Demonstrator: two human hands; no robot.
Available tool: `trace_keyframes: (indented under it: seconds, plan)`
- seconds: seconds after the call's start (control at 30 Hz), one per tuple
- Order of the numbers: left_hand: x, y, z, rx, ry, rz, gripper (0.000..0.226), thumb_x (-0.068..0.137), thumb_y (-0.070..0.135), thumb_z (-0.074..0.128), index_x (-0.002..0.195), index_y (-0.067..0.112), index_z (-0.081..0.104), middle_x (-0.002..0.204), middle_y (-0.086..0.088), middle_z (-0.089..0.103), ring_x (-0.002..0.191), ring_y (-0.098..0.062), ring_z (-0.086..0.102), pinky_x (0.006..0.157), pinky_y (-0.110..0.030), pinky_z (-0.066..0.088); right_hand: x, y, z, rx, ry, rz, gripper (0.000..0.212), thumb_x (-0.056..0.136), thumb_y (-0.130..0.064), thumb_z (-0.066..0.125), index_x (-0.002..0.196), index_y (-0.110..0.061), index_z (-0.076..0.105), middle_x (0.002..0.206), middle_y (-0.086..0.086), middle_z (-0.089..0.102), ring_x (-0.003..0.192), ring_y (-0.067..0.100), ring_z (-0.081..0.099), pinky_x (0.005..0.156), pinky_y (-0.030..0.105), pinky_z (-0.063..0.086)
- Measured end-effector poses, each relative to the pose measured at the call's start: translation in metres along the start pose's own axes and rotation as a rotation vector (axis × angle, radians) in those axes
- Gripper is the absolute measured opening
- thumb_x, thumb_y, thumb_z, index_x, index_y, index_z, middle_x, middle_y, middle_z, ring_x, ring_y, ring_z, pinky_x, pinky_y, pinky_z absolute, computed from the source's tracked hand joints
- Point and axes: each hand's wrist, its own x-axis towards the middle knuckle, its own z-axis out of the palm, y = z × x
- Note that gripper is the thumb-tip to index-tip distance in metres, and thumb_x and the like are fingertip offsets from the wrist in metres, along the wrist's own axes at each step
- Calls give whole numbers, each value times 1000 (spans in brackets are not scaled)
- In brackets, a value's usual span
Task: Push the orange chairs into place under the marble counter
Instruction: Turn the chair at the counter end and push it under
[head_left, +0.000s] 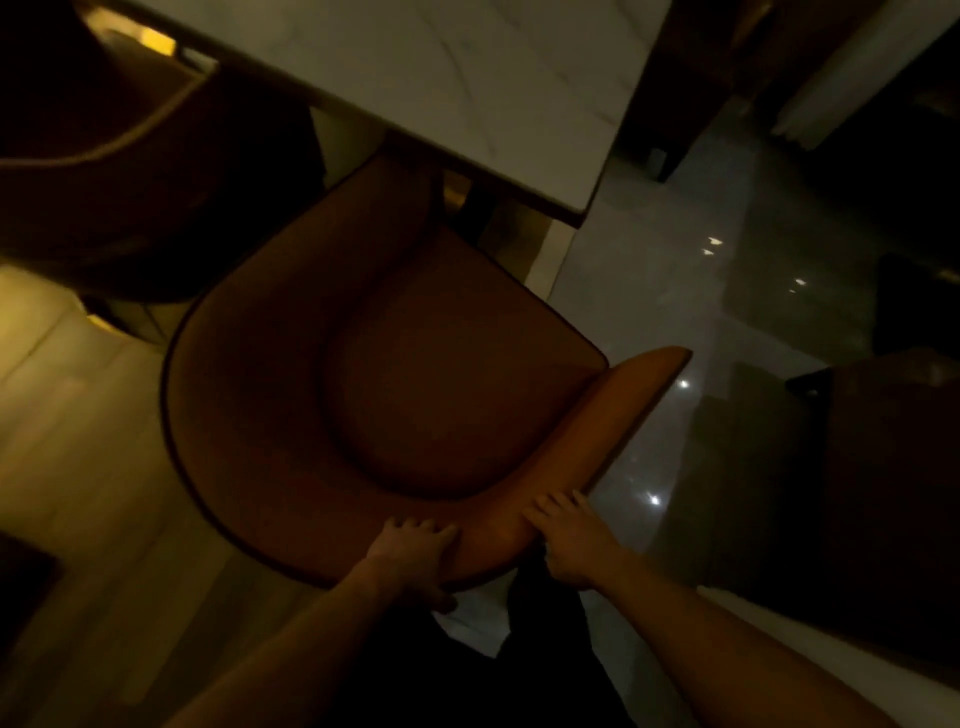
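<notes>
An orange chair (415, 374) with a curved backrest fills the middle of the dim view. Its front edge reaches under the white marble counter (467, 73) at the top. My left hand (410, 556) grips the backrest's curved rim at the bottom centre, fingers over the top and thumb below. My right hand (569, 540) holds the same rim just to the right, fingers curled over the top edge. A second orange chair (119, 171) stands to the upper left beside the counter, mostly in shadow.
Glossy grey floor (675, 322) with light reflections runs along the right of the chair. Pale wooden floor (67, 441) lies to the left. Dark furniture (883, 467) stands at the right edge. A dark shape sits at the lower left corner.
</notes>
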Motion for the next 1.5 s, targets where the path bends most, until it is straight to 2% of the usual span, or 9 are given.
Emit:
trace_keyframes:
  seconds: [0.27,0.4,0.57,0.7,0.97,1.03,1.2,1.37,1.5]
  plan:
    - [4,48,16,-22,217,-294,95,71,64,67,146,20,30,141,-9,43,126,-31,41,107,-49,24,34,82,-17,-213,-26,-242,80,88,-23,58,153,-27,12,162,2,7,148,23,4,117,44,2]
    - [20,86,28,-79,296,-445,89,58,65,70,128,12,54,123,-14,58,112,-35,52,101,-53,22,48,119,-19,-200,5,-362,76,91,-33,56,153,-29,11,162,5,8,148,27,4,119,43,2]
    - [29,115,27,-120,411,-561,88,82,68,47,146,9,33,146,-17,38,136,-38,29,114,-60,9,65,152,-29,-231,6,-325,85,89,-60,52,153,-34,2,162,5,4,148,30,-4,117,47,-5]
    - [32,118,24,-126,378,-601,93,79,70,55,147,12,29,147,-13,35,137,-38,26,114,-59,7,71,164,-32,-298,-6,-258,91,86,-62,55,151,-40,-5,162,3,0,147,32,-9,114,54,-10]
    - [38,120,29,-80,429,-665,94,72,70,63,141,13,36,140,-14,42,131,-39,32,112,-61,10,81,166,-18,-378,89,-231,95,85,-56,61,143,-46,-14,161,5,6,147,36,-2,113,57,-6]
    - [39,120,30,-67,445,-670,91,70,72,62,137,13,42,135,-14,47,127,-40,37,111,-62,13,84,170,-14,-369,130,-257,96,81,-57,65,147,-45,-4,160,6,13,146,37,3,114,58,-2]
    - [46,119,31,-34,466,-692,95,70,74,61,140,14,38,138,-15,45,129,-40,35,110,-62,12,95,179,-8,-408,224,-374,115,47,-67,84,140,-36,24,130,12,58,124,43,50,103,60,35]
    - [48,119,31,-21,459,-702,95,71,76,59,140,15,36,140,-15,44,130,-40,35,110,-62,13,108,182,-17,-475,213,-471,113,39,-85,70,134,-33,36,115,4,64,109,31,60,95,53,45]
    - [50,116,29,-21,434,-694,99,72,78,57,145,16,31,146,-20,37,135,-41,31,112,-63,9,111,181,-21,-486,223,-500,104,48,-93,41,131,-31,40,109,3,64,100,29,62,87,53,50]
